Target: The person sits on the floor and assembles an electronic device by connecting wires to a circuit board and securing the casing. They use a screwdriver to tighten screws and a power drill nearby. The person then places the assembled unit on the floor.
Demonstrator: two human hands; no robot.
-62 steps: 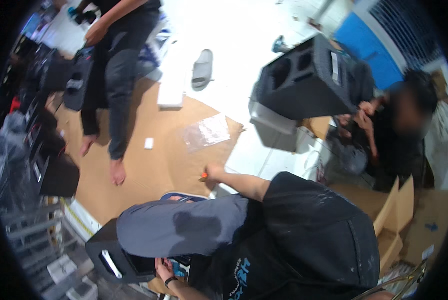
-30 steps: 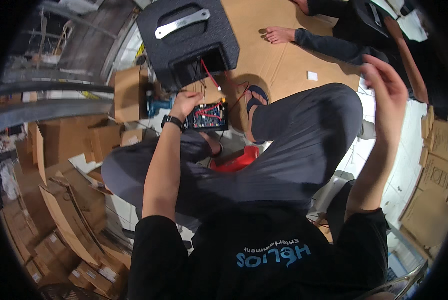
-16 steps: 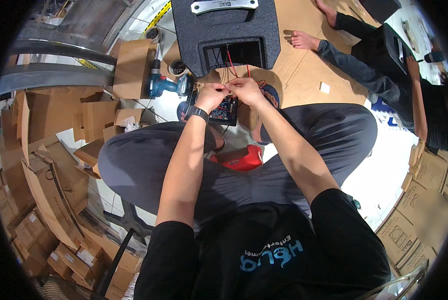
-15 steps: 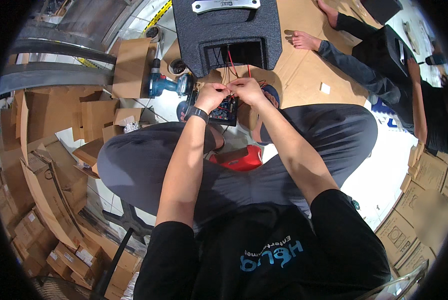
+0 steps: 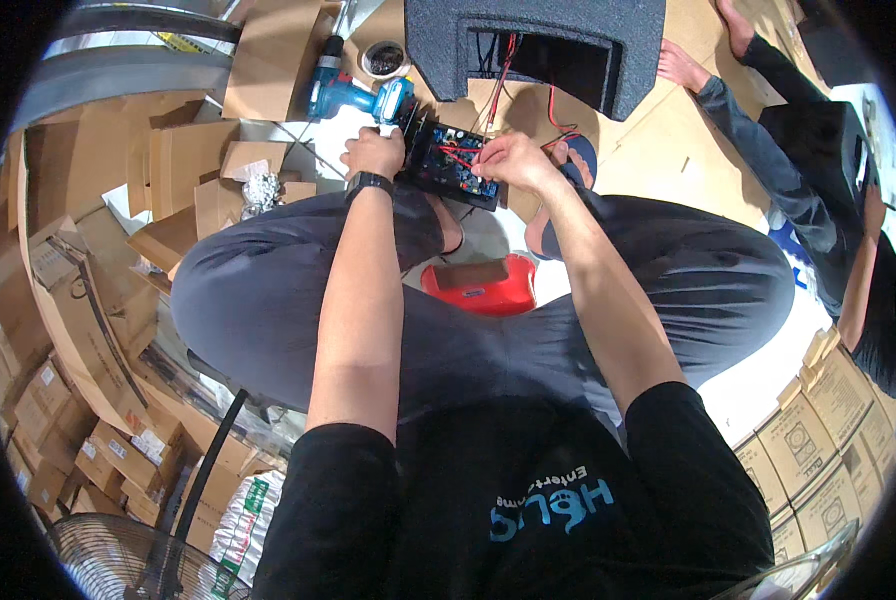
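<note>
A black module with an exposed circuit board (image 5: 460, 172) lies tilted on the floor between my feet. My right hand (image 5: 513, 162) is over its right side, thumb and fingers pinched on thin red wires (image 5: 458, 153). At the module's left edge is my left hand (image 5: 374, 154), fingers curled with the tips hidden; what they grip, if anything, does not show. A blue cordless drill (image 5: 353, 98) lies just beyond that hand. Past the module stands a black speaker cabinet (image 5: 436, 45) with a rectangular opening, from which red and black wires hang.
A red plastic piece (image 5: 480, 287) lies between my legs. Round tub (image 5: 384, 60) of small dark parts is beside the drill. Cartons (image 5: 193, 165) crowd the left; stacked boxes (image 5: 818, 450) stand at right. A co-worker's hand (image 5: 875, 212) touches another black cabinet (image 5: 818, 150). A fan (image 5: 128, 560) is lower left.
My hands have parted: the left went from the wires to the module's left edge, the right stays pinched on wires, now lower over the board. The view has shifted, moving the cabinet rightward and up.
</note>
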